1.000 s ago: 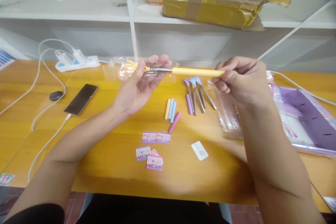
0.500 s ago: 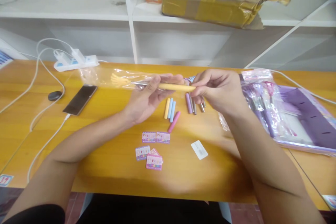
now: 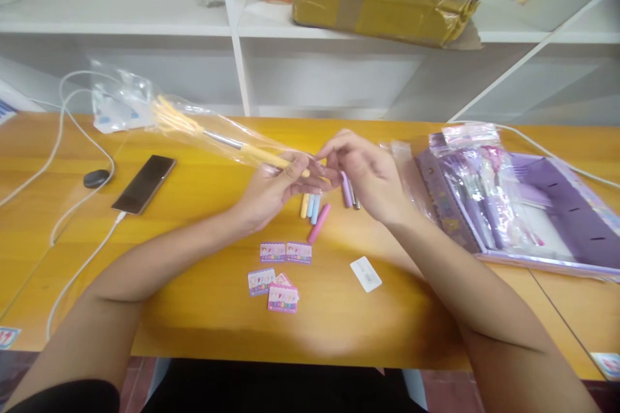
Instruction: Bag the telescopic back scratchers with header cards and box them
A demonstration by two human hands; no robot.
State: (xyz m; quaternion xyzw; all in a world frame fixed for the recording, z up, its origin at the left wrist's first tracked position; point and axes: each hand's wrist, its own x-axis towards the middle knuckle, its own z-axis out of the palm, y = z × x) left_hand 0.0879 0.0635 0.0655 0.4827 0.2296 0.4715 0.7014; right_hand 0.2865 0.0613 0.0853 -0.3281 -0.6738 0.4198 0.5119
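Note:
My left hand [image 3: 276, 193] is closed around the yellow handle of a back scratcher [image 3: 261, 155], its thumb on top. The scratcher has a metal middle rod and a hand-shaped head, and tilts up to the left inside a clear plastic bag [image 3: 130, 93]. My right hand [image 3: 371, 174] is at the bag's near end, fingers curled and pinching the plastic beside my left fingertips. Beneath the hands lie short yellow and blue tubes [image 3: 314, 208], a pink tube [image 3: 319, 223] and a purple tube [image 3: 346, 190], some partly hidden.
Several small printed cards [image 3: 283, 297] and a white card [image 3: 366, 273] lie on the table. At right, a purple box [image 3: 581, 213] holds bagged scratchers [image 3: 489, 200]. A phone [image 3: 145, 184] charges at left near a power strip [image 3: 113, 119]. A taped carton [image 3: 387, 3] sits on the shelf.
The scratcher's head has swung up and left with its bag. My right hand has left the handle's tip and moved left to the bag's end.

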